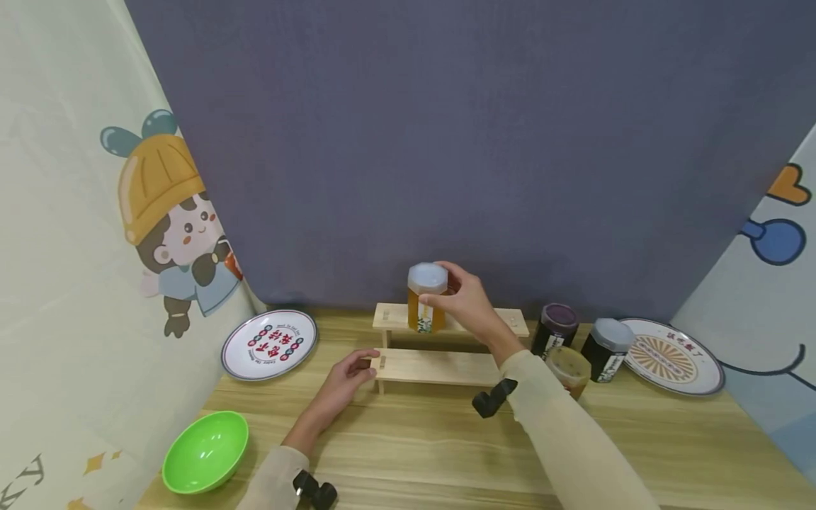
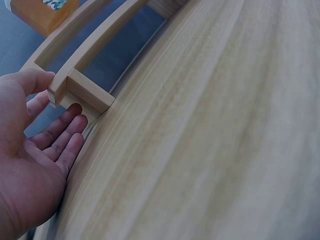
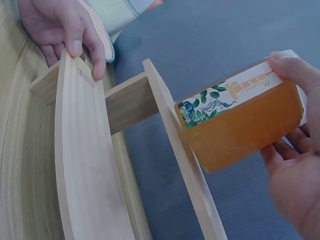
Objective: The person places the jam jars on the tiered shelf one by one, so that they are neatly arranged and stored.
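My right hand (image 1: 468,301) grips a jar (image 1: 426,304) of amber contents near its pale lid, thumb on one side and fingers on the other. The jar is upright, its base right at the upper board of a two-step wooden rack (image 1: 440,366). In the right wrist view the label (image 3: 232,95) shows green leaves. My left hand (image 1: 341,386) holds the left end of the rack's lower board; the left wrist view shows the thumb (image 2: 37,80) at the board end and the other fingers lower beside it.
Right of the rack stand a dark purple-lidded jar (image 1: 557,327), a dark white-lidded jar (image 1: 605,348) and an amber jar (image 1: 569,368) partly behind my sleeve. Patterned plates lie at left (image 1: 242,354) and right (image 1: 695,375). A green bowl (image 1: 205,453) sits front left.
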Demonstrator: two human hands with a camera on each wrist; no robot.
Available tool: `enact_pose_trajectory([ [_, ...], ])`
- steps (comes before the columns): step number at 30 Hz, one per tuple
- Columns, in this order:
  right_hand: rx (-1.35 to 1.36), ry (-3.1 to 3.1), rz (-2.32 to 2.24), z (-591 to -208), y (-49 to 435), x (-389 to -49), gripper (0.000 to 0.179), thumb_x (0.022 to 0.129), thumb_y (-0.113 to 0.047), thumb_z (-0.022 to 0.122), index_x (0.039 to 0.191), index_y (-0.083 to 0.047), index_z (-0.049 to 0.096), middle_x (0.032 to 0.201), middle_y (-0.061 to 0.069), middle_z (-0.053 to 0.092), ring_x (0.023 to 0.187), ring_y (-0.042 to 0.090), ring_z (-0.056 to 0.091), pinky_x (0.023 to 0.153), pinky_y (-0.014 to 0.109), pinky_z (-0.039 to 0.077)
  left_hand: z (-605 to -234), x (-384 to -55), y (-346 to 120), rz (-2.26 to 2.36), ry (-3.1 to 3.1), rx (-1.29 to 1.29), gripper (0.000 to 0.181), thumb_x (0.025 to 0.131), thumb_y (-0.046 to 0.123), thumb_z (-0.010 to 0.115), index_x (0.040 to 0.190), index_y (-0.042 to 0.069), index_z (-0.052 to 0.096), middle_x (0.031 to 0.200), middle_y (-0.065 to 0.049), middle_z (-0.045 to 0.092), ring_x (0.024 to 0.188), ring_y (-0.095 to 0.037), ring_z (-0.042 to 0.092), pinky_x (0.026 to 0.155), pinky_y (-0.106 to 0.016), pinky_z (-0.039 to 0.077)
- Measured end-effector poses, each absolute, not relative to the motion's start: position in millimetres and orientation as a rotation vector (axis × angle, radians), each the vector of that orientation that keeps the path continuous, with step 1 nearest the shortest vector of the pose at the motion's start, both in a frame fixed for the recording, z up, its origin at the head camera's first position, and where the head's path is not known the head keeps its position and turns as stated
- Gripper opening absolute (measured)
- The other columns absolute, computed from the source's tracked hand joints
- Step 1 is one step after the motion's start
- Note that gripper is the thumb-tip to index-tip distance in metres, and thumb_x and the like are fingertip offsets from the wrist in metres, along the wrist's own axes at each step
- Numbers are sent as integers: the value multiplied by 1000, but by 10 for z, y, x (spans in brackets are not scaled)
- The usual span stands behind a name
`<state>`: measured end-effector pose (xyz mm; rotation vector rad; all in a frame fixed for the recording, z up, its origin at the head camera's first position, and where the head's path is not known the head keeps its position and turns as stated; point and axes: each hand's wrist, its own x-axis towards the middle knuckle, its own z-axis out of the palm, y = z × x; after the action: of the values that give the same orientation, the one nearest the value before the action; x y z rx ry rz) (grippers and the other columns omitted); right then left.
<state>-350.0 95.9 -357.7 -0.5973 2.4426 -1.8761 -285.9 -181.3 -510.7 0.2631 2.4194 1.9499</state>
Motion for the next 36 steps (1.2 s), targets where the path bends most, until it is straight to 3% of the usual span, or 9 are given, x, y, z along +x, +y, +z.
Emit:
enact_pose_trajectory([
  [36, -678, 2399, -1910, -3707, 791, -3697, 78, 89, -23, 83, 156, -17, 42, 147, 12, 57, 138, 33, 54, 116, 52, 44, -5093, -2850, -1806, 1928, 2453, 245, 36, 102, 19, 65, 138, 17, 63, 137, -9, 64, 117, -15, 61, 99, -25, 50],
])
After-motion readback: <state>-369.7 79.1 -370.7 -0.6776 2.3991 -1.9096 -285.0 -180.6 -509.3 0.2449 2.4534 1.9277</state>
